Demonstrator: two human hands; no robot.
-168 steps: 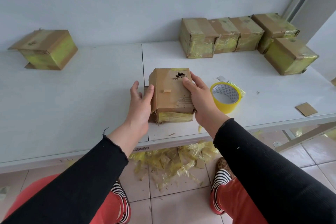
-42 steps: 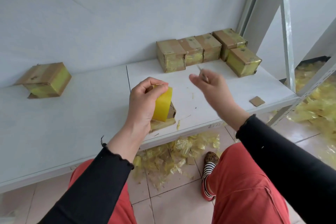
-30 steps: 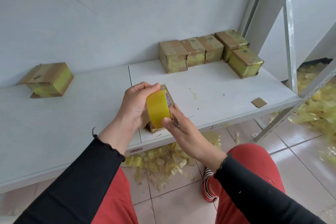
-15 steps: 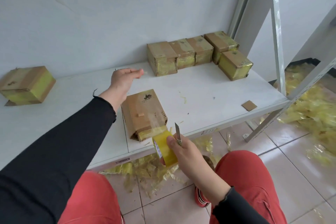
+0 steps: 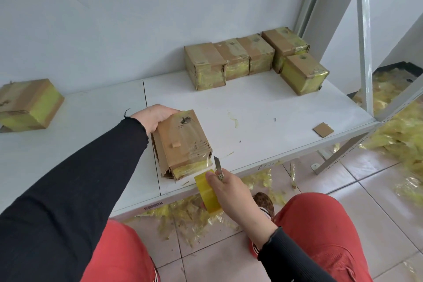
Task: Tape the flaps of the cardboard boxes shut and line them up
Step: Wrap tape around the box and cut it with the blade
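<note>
Box in hand (image 5: 182,144) is lying near the front edge of the worktop (image 5: 263,107), long axis running front-to-back, near end facing the person. Left hand (image 5: 155,115) is curling over its far left corner, pinning it down. Right hand (image 5: 225,186) is sitting just off the near right corner, closer to the flap end, gripping the yellow tape roll (image 5: 207,191) with a small knife blade (image 5: 217,165) sticking up between the fingers. Tape is likely going on at that near end.

Count: seven boxes total. This one; five taped boxes (image 5: 249,59) grouped behind and right of it, at the wall; one lone box (image 5: 27,104) far left. One roll, one blade.
</note>
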